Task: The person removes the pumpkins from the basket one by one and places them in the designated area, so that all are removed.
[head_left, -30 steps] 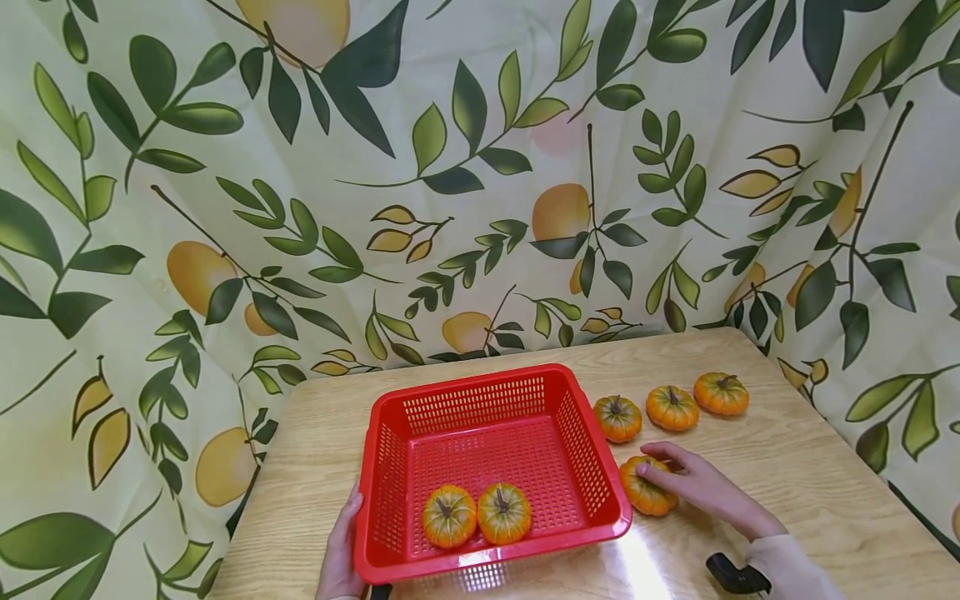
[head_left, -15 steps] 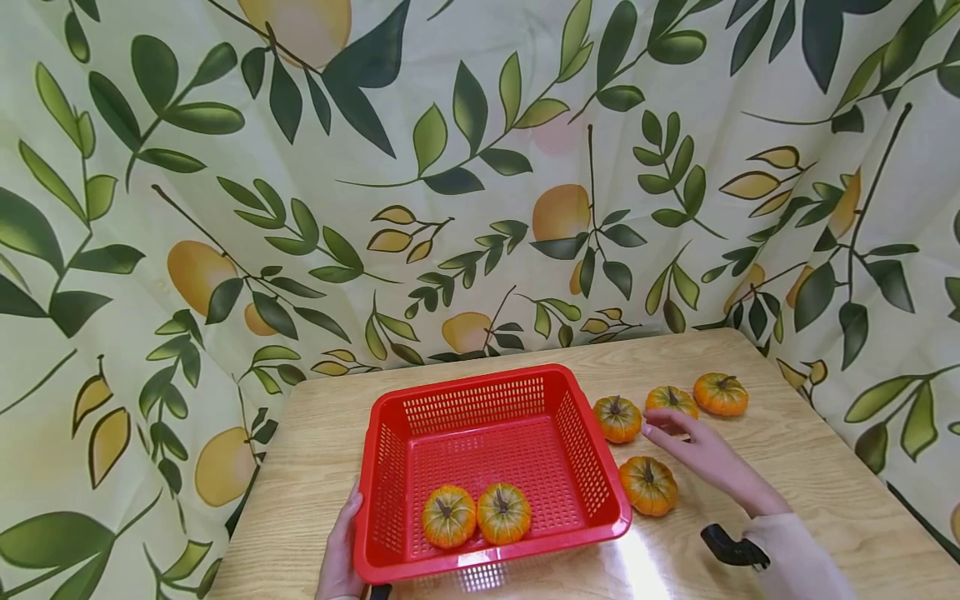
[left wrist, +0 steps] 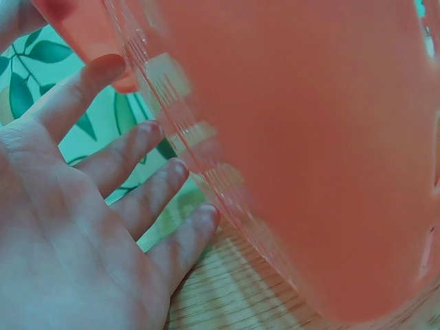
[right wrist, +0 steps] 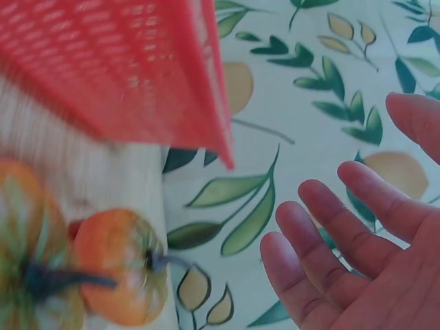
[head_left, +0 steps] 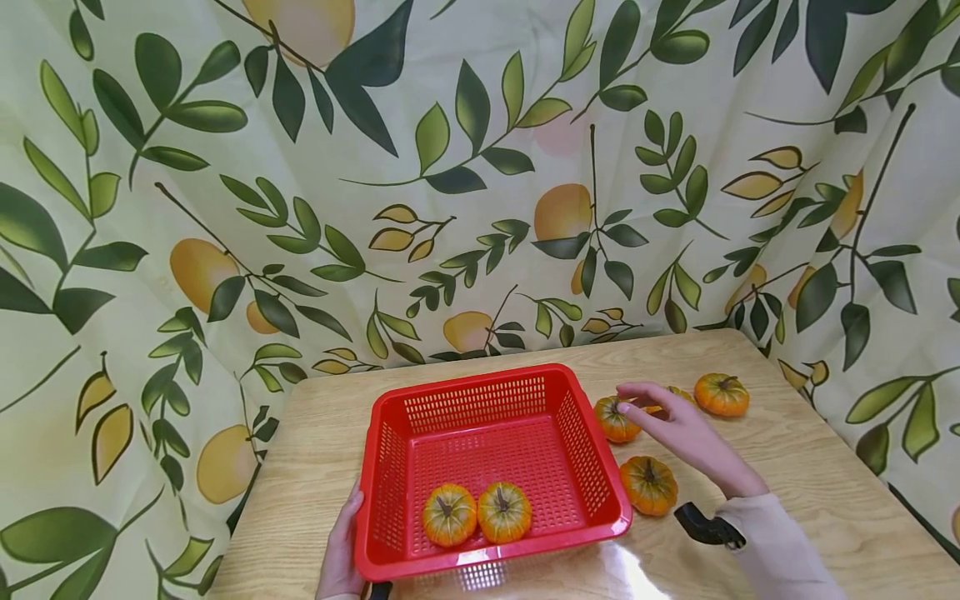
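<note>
A red plastic basket (head_left: 480, 454) with perforated sides stands on the table, holding two small orange pumpkins: one on the left (head_left: 450, 518), one on the right (head_left: 505, 517). My left hand (head_left: 341, 546) is at its left side; in the left wrist view, straight, spread fingertips (left wrist: 199, 221) lie against the wall. My right hand (head_left: 678, 429) hovers with extended fingers by the back row, thumb and index tips overlapping the pumpkin nearest the basket (head_left: 613, 423). Behind that hand, another pumpkin (head_left: 681, 395) is mostly hidden. The right wrist view shows the palm and fingers holding nothing.
One more pumpkin (head_left: 722, 394) sits at the back right of the row, and another (head_left: 649, 486) lies closer, beside the basket's right wall. A fabric backdrop (head_left: 495, 275) with printed leaves and fruit hangs behind the wooden table (head_left: 802, 492). A black strap piece (head_left: 705, 527) juts from the right sleeve.
My right hand has let go of the front pumpkin, risen toward the back row and shifted left to the pumpkin nearest the basket. The left hand and basket stay put.
</note>
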`<action>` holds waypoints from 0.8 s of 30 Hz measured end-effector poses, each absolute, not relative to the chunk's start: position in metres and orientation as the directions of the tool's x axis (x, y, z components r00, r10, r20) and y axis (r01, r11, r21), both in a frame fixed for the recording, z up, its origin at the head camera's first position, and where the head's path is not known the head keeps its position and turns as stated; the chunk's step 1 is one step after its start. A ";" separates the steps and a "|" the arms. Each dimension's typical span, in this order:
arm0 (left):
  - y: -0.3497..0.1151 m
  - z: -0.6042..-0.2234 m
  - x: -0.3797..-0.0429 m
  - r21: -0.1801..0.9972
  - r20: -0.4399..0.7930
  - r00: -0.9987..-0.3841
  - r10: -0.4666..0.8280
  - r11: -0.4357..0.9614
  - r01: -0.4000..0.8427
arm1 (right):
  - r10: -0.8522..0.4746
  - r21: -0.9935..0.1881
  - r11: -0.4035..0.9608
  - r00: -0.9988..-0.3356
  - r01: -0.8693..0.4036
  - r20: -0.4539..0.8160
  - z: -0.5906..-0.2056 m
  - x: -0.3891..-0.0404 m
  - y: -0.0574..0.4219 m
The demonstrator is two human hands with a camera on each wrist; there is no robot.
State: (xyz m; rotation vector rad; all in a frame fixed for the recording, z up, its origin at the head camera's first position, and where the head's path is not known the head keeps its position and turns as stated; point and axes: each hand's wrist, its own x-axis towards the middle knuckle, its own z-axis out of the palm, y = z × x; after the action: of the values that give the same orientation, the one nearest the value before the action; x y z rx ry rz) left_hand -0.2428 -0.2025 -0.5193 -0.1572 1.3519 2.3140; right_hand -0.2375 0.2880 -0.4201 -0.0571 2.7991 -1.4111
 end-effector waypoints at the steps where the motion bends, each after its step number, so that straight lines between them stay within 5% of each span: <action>1: -0.202 -0.519 -0.243 0.799 -0.324 -0.891 0.318 -0.413 -0.438 | -0.044 -0.807 0.589 -0.999 -0.041 0.018 -0.418 -0.239 0.285; 24: -0.201 -0.523 -0.240 0.847 -0.279 -0.920 0.275 -0.382 -0.371 | -0.213 -0.830 0.540 -0.977 -0.137 0.023 -0.399 -0.267 0.228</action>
State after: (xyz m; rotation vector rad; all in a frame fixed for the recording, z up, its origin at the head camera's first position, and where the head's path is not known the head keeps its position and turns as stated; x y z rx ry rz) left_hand -0.2404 -0.2009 -0.5232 -0.1286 1.4604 2.3267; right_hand -0.2672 0.2279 -0.3989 -0.3056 2.6852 -1.4367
